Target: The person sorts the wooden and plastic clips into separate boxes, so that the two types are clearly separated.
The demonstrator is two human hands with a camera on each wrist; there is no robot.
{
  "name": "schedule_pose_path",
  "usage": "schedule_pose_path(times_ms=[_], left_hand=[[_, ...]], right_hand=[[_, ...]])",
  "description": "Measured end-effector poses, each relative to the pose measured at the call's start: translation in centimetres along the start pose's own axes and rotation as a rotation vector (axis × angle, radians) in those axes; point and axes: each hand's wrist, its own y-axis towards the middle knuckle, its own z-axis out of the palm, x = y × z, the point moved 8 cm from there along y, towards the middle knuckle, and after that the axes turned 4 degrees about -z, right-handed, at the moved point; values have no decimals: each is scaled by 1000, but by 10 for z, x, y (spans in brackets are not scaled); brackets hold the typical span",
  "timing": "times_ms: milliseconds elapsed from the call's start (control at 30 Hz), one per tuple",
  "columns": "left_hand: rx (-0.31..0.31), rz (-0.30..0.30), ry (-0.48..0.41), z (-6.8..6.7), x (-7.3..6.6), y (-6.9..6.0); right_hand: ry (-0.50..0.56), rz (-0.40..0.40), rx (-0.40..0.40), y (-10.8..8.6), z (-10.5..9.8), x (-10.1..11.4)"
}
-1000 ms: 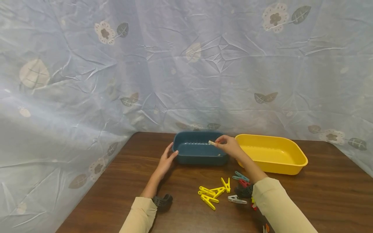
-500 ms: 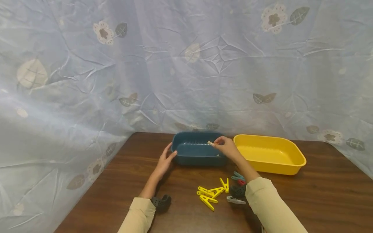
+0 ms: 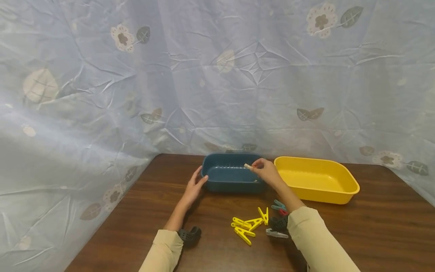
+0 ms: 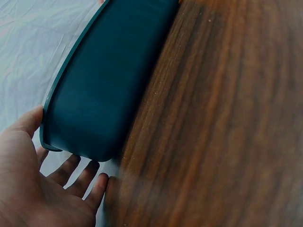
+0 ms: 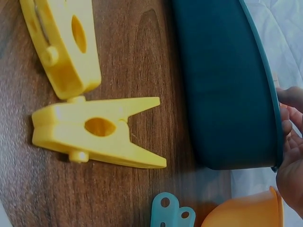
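A blue bin (image 3: 234, 186) stands at the table's back. My left hand (image 3: 192, 192) rests against its left end, the thumb at the rim; in the left wrist view the fingers of that hand (image 4: 52, 184) are spread and nearly straight along the bin's end. Over the bin's right part, my right hand (image 3: 268, 172) pinches a small pale clothespin (image 3: 248, 166) between thumb and fingers. In the right wrist view the right hand (image 5: 292, 146) is partly hidden behind the bin's rim (image 5: 265, 71).
Right of the blue bin is a yellow bin (image 3: 326, 194). Several yellow clothespins (image 3: 244, 236) lie in front, with a grey one (image 3: 276, 234), a teal one (image 3: 278, 205) and a red one (image 3: 283, 212) by the right forearm. A patterned cloth (image 3: 217, 94) hangs behind the table.
The right forearm and sleeve have shifted slightly left over the clothespins on the table. Both hands keep nearly the same places at the blue bin.
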Motion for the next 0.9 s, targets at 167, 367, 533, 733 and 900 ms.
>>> schedule_pose_path(times_ms=[167,367,533,733,900], left_hand=[[16,6,8,3,-19,-11],[21,4,19,3,-21,-13],[28,5,18,3,-20,-12],[34,-3,28,4,-20,-14],[36,-5,33,4,-20,-13]], right_hand=[[9,3,1,0,-1,0],[19,20,7,-1,0,-3],[11,22,7,-1,0,-3],[22,28,3,-1,0,-4],[34,28,5,-1,0,-4]])
